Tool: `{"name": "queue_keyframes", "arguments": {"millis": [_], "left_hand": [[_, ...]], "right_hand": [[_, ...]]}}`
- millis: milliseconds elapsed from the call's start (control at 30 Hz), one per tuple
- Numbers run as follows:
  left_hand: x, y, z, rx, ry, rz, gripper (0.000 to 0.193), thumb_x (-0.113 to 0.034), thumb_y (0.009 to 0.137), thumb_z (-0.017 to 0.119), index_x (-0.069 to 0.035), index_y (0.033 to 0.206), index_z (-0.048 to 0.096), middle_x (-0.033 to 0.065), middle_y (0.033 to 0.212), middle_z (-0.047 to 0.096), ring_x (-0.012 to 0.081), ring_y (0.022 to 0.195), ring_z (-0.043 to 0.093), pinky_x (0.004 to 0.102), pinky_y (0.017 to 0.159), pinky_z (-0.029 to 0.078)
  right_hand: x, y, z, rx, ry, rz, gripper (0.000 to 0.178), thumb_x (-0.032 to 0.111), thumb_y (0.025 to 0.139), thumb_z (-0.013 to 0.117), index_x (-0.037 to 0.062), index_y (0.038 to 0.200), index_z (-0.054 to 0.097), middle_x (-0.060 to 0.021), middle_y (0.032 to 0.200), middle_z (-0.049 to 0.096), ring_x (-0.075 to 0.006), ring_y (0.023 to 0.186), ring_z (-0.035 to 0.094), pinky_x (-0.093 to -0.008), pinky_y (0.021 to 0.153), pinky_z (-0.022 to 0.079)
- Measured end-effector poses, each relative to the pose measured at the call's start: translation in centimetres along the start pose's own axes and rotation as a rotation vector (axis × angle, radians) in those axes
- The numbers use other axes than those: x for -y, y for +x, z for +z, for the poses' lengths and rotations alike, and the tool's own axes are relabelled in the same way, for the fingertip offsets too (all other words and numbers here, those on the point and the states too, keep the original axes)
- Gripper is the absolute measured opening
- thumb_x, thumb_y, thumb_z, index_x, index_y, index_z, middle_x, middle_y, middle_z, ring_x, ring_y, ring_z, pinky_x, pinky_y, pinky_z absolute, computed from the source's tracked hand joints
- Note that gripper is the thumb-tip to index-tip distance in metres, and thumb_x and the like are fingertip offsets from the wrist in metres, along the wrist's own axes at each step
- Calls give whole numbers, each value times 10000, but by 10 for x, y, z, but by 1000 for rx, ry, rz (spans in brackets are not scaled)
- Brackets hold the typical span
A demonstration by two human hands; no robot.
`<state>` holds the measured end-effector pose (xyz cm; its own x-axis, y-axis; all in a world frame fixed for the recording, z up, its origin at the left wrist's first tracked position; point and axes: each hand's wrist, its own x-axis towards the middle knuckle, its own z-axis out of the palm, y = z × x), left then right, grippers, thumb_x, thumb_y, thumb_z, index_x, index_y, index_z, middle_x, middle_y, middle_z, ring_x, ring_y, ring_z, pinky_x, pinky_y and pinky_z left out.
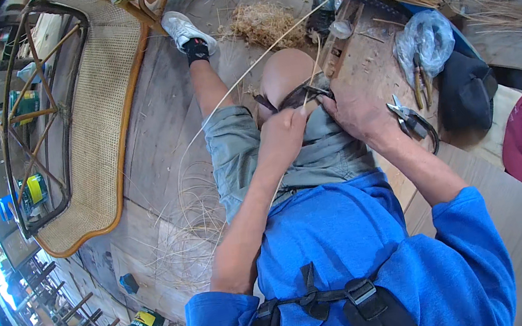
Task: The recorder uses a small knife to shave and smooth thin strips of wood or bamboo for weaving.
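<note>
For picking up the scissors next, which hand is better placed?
Probably the right hand: the scissors lie just right of its wrist, while the left hand is farther off, beyond the right.

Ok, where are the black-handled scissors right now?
In the head view, the scissors lie right of centre, just to the right of the right hand and left of the black cloth item.

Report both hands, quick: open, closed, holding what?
Left hand: closed, apparently pinching a thin pale strip.
Right hand: curled by the dark cloth on the knee; whether it holds anything cannot be told.
</note>
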<state>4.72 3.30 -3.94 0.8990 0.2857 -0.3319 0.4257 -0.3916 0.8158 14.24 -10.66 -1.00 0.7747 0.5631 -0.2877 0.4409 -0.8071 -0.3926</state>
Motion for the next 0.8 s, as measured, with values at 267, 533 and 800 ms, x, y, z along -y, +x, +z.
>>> {"name": "queue_keyframes", "arguments": {"millis": [267,533,800], "left_hand": [[93,-257,-120,326,72,-279,390,-272,852,517,-50,546,423,9,532,393,112,480,390,296,439,303],[53,-251,-106,-162,-1098,-371,269,-285,877,543,-46,759,508,-12,559,415,70,444,339,229,395,278],[-37,-110,-48,18,-390,-80,197,-183,923,474,-26,1012,554,43,708,532,114,628,506,258,575,417]], "right_hand": [[-18,5,8,-40,-113,44,320,348,884,472,40,958,514,-215,813,618,-392,764,595,-464,668,477],[-47,4,8,-138,769,112,348,334,888,473,1,856,573,-96,731,585,-216,712,575,-321,653,440],[-7,-57,-6,134,1126,76,235,215,831,558,32,978,554,16,667,506,-71,632,485,-223,580,395]]}}
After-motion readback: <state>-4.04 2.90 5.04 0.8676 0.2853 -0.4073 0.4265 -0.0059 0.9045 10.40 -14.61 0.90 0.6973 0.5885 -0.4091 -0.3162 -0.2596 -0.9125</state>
